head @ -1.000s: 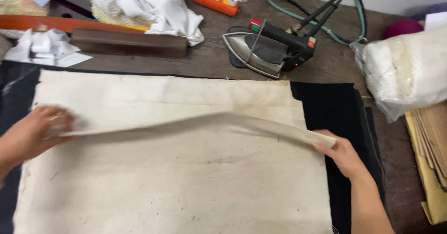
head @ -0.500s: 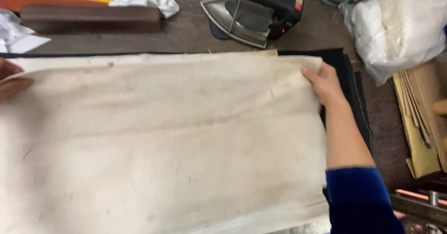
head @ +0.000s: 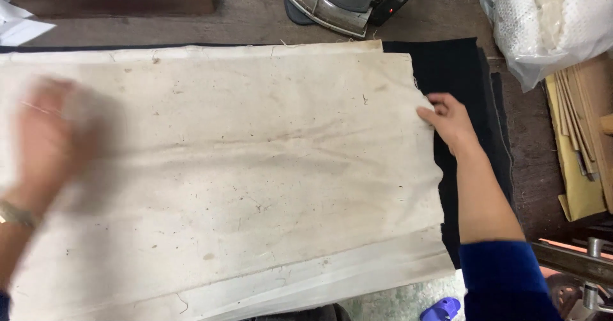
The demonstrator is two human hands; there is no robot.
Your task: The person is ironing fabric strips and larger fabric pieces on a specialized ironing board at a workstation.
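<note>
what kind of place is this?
Probably a tailoring or garment pressing workshop: a heavy iron on a worn wooden bench, both hands on a stained cream cloth over dark fabric.

the left hand (head: 54, 136) is blurred, lying flat and palm down with fingers spread, a band at its wrist. the right hand (head: 449, 120) reaches forward on a straight forearm in a blue sleeve, its fingertips pinched together.
</note>
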